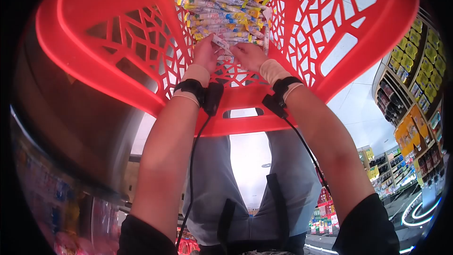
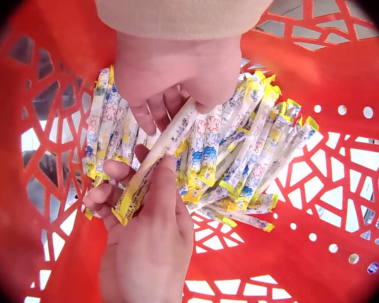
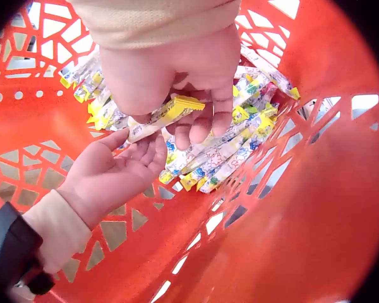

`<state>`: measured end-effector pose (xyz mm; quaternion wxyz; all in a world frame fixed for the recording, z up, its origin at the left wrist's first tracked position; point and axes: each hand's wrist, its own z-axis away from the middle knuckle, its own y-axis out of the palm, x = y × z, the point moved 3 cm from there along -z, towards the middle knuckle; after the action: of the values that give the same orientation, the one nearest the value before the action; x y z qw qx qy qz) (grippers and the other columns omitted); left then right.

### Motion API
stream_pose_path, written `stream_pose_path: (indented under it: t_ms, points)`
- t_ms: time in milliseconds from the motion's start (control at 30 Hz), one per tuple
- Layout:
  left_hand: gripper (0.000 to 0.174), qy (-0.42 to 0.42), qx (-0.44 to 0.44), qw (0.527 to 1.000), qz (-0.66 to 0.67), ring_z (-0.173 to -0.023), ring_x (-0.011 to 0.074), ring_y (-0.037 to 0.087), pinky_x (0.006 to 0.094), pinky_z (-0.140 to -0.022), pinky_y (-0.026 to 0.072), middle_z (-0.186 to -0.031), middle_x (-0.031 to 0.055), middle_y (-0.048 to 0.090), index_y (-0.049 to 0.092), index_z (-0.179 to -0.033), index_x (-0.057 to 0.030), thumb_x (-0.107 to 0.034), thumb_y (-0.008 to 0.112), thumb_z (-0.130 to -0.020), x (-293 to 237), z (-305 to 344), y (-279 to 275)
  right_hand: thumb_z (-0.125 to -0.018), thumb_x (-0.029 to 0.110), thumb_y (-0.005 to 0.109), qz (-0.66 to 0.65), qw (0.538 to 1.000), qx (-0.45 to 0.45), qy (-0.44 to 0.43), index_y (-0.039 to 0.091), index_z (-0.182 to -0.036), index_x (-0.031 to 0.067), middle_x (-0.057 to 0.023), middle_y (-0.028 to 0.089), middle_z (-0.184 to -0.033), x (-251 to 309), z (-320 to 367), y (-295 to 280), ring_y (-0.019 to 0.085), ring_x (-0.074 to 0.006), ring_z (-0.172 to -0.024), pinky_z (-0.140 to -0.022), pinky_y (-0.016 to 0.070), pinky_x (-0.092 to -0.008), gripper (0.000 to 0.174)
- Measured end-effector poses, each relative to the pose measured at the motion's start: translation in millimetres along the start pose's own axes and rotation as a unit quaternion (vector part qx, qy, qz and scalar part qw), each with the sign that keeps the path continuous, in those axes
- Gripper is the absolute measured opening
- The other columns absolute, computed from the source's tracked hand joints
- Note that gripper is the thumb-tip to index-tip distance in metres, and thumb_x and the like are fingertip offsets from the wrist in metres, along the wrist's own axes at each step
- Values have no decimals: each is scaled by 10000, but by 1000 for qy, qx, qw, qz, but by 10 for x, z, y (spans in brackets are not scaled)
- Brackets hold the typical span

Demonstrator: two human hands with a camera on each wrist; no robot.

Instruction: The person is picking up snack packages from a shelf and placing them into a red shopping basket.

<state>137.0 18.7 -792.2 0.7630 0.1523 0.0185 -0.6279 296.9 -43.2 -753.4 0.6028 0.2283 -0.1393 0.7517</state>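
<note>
Both hands are inside a red plastic basket (image 1: 233,125) with cut-out sides. Between them is a slim stick-shaped packet (image 2: 156,151) with a pale printed wrapper and crimped yellow ends (image 3: 186,104). My left hand (image 1: 204,55) pinches one end between thumb and fingers. Toward the other end, my right hand (image 1: 252,56) grips it, thumb laid along the wrapper in the left wrist view. The packet slants across both hands, above a pile of similar packets (image 1: 224,7), printed in blue and red, stacked mostly side by side. The hands hide part of the pile.
The basket walls curve up on both sides of my arms, and its near rim has a handle slot (image 1: 243,113) in front of my legs. Store shelves (image 1: 415,56) with packaged goods stand to the right. Cables (image 1: 192,172) run from the wrist cameras along both arms.
</note>
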Motion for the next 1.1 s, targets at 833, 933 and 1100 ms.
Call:
stream_pose_path:
  t_ms: [833, 933, 1100]
  points:
    - [157, 61, 20, 998, -15, -820, 149, 615, 320, -720, 519, -910, 24, 630, 607, -1020, -84, -198, 677, -936, -269, 2140, 602, -890, 289, 747, -210, 977, -42, -22, 641, -1003, 22, -24, 635, -740, 535, 2174, -215, 569, -75, -600, -522, 456, -228, 309]
    - [159, 49, 27, 998, -18, -828, 141, 632, 313, -726, 525, -920, 33, 656, 610, -1045, -67, -174, 667, -941, -290, 2442, 699, -899, 267, 740, -211, 974, -69, -39, 639, -980, 26, -12, 629, -729, 601, 2421, -352, 566, -70, -591, -528, 456, -218, 274]
    - [200, 33, 65, 997, -6, -872, 152, 652, 296, -741, 534, -968, 58, 672, 602, -1105, -41, -143, 658, -942, -306, 3036, 891, -875, 251, 763, -259, 961, -82, -50, 661, -975, 24, -27, 648, -781, 595, 2794, -489, 589, -77, -625, -549, 482, -232, 268]
